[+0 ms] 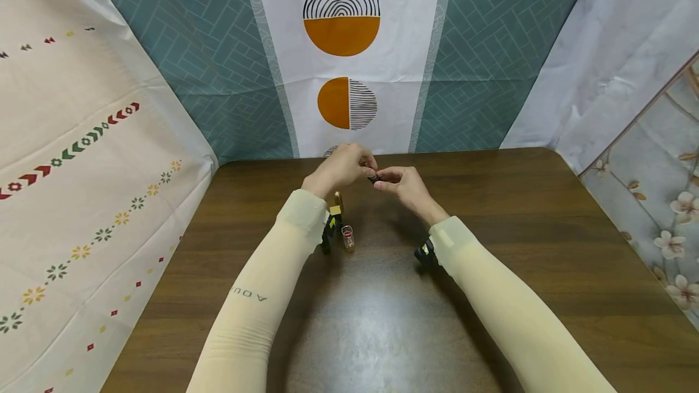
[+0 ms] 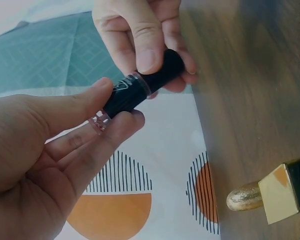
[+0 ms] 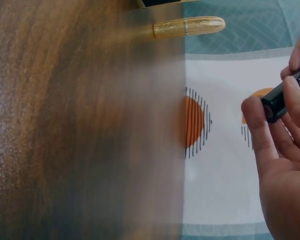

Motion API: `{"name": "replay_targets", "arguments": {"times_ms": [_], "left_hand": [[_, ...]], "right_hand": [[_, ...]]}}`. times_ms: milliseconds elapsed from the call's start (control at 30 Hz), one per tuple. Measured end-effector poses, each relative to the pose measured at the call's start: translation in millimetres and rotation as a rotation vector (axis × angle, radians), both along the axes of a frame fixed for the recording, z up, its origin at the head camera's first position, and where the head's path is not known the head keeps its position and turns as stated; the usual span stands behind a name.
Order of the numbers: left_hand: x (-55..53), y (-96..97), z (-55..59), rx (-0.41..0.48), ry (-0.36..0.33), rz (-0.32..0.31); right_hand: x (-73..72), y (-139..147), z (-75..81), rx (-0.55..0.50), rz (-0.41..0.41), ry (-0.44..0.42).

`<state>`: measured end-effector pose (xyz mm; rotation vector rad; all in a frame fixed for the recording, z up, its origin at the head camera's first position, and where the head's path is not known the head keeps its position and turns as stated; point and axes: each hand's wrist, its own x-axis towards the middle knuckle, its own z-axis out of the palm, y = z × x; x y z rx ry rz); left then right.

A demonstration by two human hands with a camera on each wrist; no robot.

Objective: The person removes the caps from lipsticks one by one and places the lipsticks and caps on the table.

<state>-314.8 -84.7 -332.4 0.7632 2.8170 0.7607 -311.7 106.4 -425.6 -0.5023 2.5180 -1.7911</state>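
I observe both hands at work on one small black tube [image 2: 126,97], held up off the desk [image 1: 524,247] toward its far edge. The left hand [image 1: 344,164] pinches the tube's clear end between thumb and fingers. The right hand [image 1: 405,187] grips the opposite, plain black end, thumb on one side and fingers on the other. The tube is tilted; white print shows on its side, too small to read, and a clear band rings it near the middle.

On the desk, nearer the far edge than the near one and left of centre, stand a gold tube [image 1: 338,200], a gold-topped black box [image 1: 335,211] and a clear tube [image 1: 348,238] with red inside. The left sleeve [image 1: 278,272] passes just beside them. A patterned cloth [image 1: 393,47] hangs behind the far edge.
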Motion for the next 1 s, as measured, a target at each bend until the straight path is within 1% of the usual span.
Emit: {"name": "replay_targets", "arguments": {"times_ms": [133, 333, 500, 600, 700, 867, 1000], "left_hand": [[-1.5, -1.3, -3.2, 0.050, 0.019, 0.007], [-0.1, -2.8, -6.2, 0.152, 0.012, 0.038], [2.9, -2.8, -6.4, 0.226, -0.001, 0.066], [3.8, -2.2, -7.1, 0.268, 0.000, 0.072], [3.0, -1.4, -8.5, 0.285, 0.008, 0.068], [1.1, -0.5, -10.6, 0.287, 0.015, 0.066], [0.6, -1.1, -11.2, 0.296, 0.005, 0.064]], "right_hand": [[0.2, 3.5, 0.8, -0.094, -0.020, -0.007], [1.5, 9.1, 4.7, -0.305, -0.015, -0.065], [1.6, 11.0, 8.2, -0.406, 0.004, -0.079], [2.1, 11.7, 9.3, -0.447, 0.010, -0.092], [1.5, 12.5, 8.4, -0.481, 0.019, -0.109], [0.8, 12.9, 7.6, -0.498, 0.035, -0.113], [1.0, 14.0, 7.6, -0.494, 0.038, -0.110]]}}
